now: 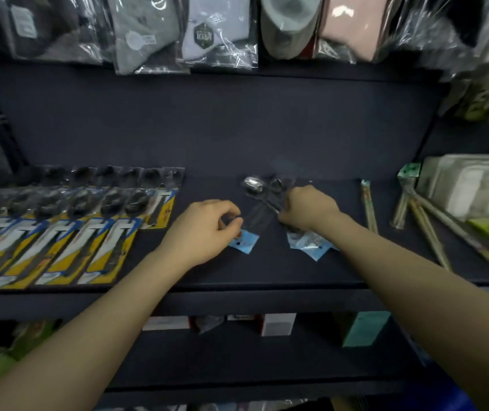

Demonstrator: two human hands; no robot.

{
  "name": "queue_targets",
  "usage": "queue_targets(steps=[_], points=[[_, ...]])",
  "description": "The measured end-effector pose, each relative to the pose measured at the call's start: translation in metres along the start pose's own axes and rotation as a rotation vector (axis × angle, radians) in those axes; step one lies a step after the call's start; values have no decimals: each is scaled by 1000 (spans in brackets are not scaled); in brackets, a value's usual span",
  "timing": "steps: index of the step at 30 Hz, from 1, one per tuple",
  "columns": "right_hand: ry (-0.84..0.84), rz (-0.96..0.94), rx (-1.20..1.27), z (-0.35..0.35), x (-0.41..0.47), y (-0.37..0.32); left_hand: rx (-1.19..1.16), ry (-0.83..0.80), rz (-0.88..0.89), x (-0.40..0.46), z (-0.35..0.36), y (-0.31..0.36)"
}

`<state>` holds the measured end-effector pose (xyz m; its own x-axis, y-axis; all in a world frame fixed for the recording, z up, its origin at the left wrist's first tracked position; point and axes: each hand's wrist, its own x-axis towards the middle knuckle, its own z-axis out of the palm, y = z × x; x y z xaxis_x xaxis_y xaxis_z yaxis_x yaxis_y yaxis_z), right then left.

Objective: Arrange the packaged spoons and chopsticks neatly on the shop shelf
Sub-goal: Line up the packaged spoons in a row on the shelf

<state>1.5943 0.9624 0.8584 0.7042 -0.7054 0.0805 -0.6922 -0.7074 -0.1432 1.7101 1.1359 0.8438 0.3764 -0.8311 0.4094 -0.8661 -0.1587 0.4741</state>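
Observation:
On the dark shelf (237, 137), a clear packet with a metal spoon (253, 185) lies in the middle, its blue card end (244, 241) toward me. My left hand (204, 229) pinches that packet near its lower end. My right hand (308, 207) is closed on a bundle of spoon packets (311, 241), whose blue card ends stick out below the wrist. A neat row of yellow-and-black carded spoons (68, 229) fills the shelf's left side. Packaged chopsticks (369, 206) lie loose at the right, some fanned at angles (424, 226).
Bagged socks and garments (216, 34) hang over the shelf from above. A stack of flat plastic packets (471, 185) sits at the far right. Boxes (278, 323) stand on the lower shelf. Bare shelf surface lies between my hands and the front edge.

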Motion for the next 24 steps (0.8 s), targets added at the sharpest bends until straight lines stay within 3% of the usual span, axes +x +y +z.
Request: queue_targets(steps=[7,11,15,19,24], points=[[-126,-53,77,-2,10,3,-124,33,-193,8,25,18],[10,-120,170,-6,5,13,-167,53,-282,21,33,22],[188,-150,225,-11,1,20,-415,39,-394,37,50,35],[130,-277,387,-9,-7,17,-730,144,-450,47,56,55],[61,-420,551,-4,-20,-8,-615,323,-434,37,43,52]])
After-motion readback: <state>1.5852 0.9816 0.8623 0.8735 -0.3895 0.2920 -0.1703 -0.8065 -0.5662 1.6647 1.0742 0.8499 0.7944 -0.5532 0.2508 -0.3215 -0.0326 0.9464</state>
